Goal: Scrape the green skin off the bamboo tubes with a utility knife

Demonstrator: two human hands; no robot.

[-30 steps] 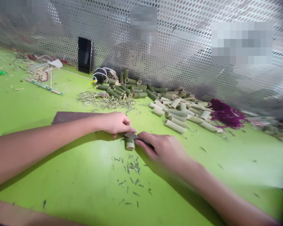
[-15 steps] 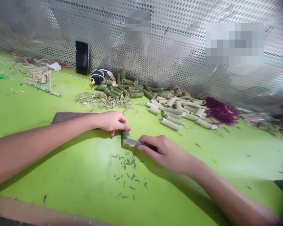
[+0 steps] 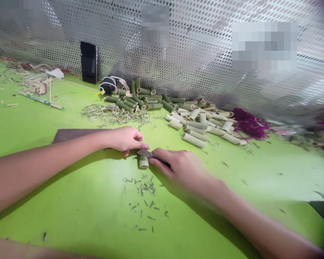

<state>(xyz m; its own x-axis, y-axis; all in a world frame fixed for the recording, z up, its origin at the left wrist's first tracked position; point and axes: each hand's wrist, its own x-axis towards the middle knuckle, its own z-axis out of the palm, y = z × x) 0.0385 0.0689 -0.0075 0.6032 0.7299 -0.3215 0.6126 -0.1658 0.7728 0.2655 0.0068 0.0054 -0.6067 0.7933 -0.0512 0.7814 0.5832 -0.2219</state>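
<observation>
Carefully does it: your hands are close together, nearly meeting over a short bamboo tube (image 3: 143,163) that sits on the lime-green workbench (image 3: 70,205). Your right hand (image 3: 179,167) is closed around a small dark-bladed knife (image 3: 148,154), with the blade lying across the top of the tube. Your left hand (image 3: 125,139) comes in from the other side, its fingertips (image 3: 144,146) at the blade and tube top; from this view, you can't tell how firmly they grip. Keep those fingers behind the edge, brace the tube against the bench, and use short, controlled strokes rather than force.

Loose green shavings (image 3: 143,187) lie scattered just below the tube. Farther off are a heap of cut bamboo tubes (image 3: 197,126), a mound of pale fibres (image 3: 113,115), and a tangle of magenta fibres (image 3: 248,124). A phone (image 3: 88,62) stands against the perforated metal screen (image 3: 205,54), and a dark flat pad (image 3: 72,135) lies beyond your left forearm.
</observation>
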